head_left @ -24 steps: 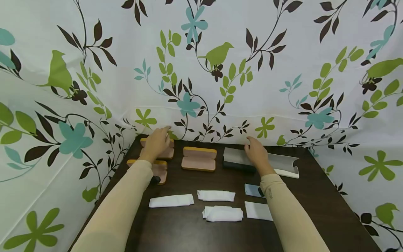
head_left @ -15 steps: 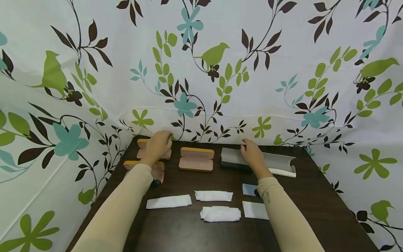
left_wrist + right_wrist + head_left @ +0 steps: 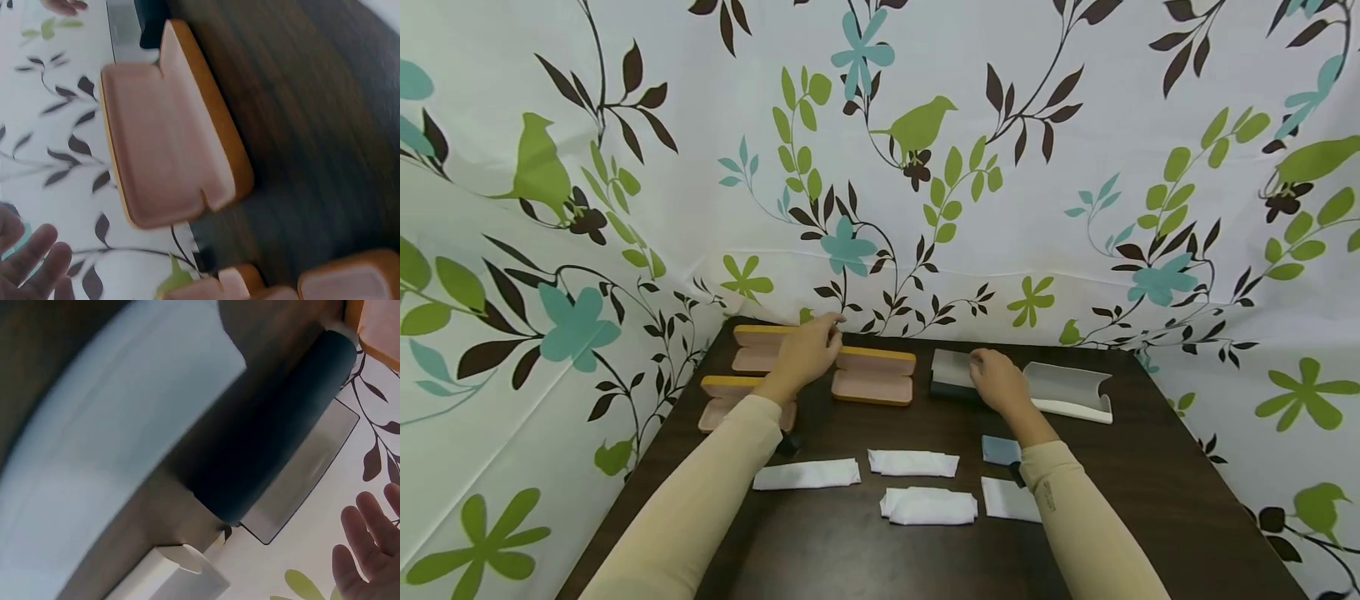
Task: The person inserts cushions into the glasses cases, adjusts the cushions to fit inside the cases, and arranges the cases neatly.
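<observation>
Dark brown wooden bench: open pink-lined orange hard case at eleven o'clock, open grey-lined navy case at one. Left hand, right hand: fingers loose, holding nothing. Low sweep could knock either closed.

Head view faces forward and down; closer wrist views both show, apparently, the dark case.

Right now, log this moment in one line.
left hand: empty, near open orange cases; right hand: empty, near open dark case; white case: open
</observation>
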`<action>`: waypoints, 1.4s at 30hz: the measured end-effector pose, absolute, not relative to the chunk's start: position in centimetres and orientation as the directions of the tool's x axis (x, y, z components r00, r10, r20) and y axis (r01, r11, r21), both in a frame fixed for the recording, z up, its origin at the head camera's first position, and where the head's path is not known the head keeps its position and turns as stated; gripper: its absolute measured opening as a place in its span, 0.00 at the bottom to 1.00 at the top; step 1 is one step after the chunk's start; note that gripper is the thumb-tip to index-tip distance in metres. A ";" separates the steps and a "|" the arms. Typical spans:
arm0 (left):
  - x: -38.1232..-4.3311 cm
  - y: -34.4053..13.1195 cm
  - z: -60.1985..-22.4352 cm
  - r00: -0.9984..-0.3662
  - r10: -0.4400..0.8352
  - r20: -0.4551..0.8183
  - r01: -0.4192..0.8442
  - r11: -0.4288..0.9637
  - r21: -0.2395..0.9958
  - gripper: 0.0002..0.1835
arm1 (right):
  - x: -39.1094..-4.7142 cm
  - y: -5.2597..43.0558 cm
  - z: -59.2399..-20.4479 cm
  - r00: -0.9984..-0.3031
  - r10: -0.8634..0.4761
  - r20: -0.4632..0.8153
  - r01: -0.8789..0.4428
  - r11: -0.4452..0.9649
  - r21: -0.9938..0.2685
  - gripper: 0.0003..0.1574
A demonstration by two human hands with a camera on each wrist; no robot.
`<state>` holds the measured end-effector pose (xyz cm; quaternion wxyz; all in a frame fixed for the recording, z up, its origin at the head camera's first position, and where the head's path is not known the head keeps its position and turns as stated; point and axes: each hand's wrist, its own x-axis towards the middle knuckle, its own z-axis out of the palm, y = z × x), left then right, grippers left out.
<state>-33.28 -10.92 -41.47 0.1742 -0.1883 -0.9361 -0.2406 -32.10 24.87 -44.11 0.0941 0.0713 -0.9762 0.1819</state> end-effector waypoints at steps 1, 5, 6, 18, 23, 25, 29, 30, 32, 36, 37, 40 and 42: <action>-33.2 -10.5 -41.5 -0.876 0.274 0.398 0.436 0.804 0.406 0.16 | -31.9 25.0 -44.3 -0.972 -0.108 0.208 -0.175 0.926 -0.334 0.22; -32.6 -9.1 -41.5 -0.904 0.298 0.307 0.418 0.766 0.488 0.15 | -31.1 25.3 -44.8 -0.974 -0.118 0.192 -0.180 0.921 -0.346 0.23; -32.5 -8.9 -41.5 -0.909 0.303 0.285 0.412 0.756 0.508 0.15 | -31.0 25.3 -44.9 -0.976 -0.118 0.184 -0.178 0.917 -0.358 0.23; -31.1 -8.1 -42.9 -0.914 0.381 0.137 0.380 0.690 0.615 0.11 | -29.0 23.4 -45.1 -0.973 -0.171 0.154 -0.222 0.869 -0.441 0.19; -30.6 -7.6 -43.8 -0.863 0.495 0.098 0.454 0.678 0.578 0.11 | -28.3 22.9 -45.7 -0.972 -0.211 0.104 -0.235 0.885 -0.403 0.16; -30.4 -7.4 -44.2 -0.838 0.539 0.087 0.485 0.662 0.572 0.11 | -28.0 22.7 -46.2 -0.971 -0.227 0.077 -0.238 0.886 -0.397 0.15; -30.0 -7.1 -45.1 -0.798 0.597 0.083 0.528 0.626 0.574 0.10 | -27.5 22.5 -47.0 -0.964 -0.265 0.019 -0.248 0.876 -0.414 0.15; -29.9 -7.0 -45.3 -0.792 0.605 0.080 0.531 0.619 0.579 0.10 | -27.4 22.4 -47.2 -0.962 -0.272 0.003 -0.248 0.873 -0.420 0.15; -29.6 -6.8 -45.5 -0.781 0.619 0.080 0.542 0.610 0.578 0.10 | -27.1 22.2 -47.5 -0.957 -0.291 -0.022 -0.253 0.865 -0.433 0.14; -28.8 -6.3 -45.7 -0.775 0.629 0.063 0.543 0.611 0.576 0.08 | -26.6 21.9 -47.8 -0.945 -0.316 -0.077 -0.253 0.862 -0.439 0.15; -28.7 -6.1 -45.7 -0.775 0.630 0.058 0.545 0.619 0.565 0.07 | -26.4 21.9 -47.9 -0.942 -0.322 -0.094 -0.251 0.862 -0.440 0.15; -28.2 -5.8 -46.2 -0.772 0.634 0.048 0.557 0.638 0.531 0.06 | -26.1 21.7 -48.1 -0.931 -0.339 -0.138 -0.251 0.866 -0.432 0.15; -28.0 -5.6 -46.6 -0.770 0.637 0.039 0.563 0.649 0.512 0.06 | -25.9 21.6 -48.2 -0.924 -0.346 -0.164 -0.247 0.866 -0.436 0.14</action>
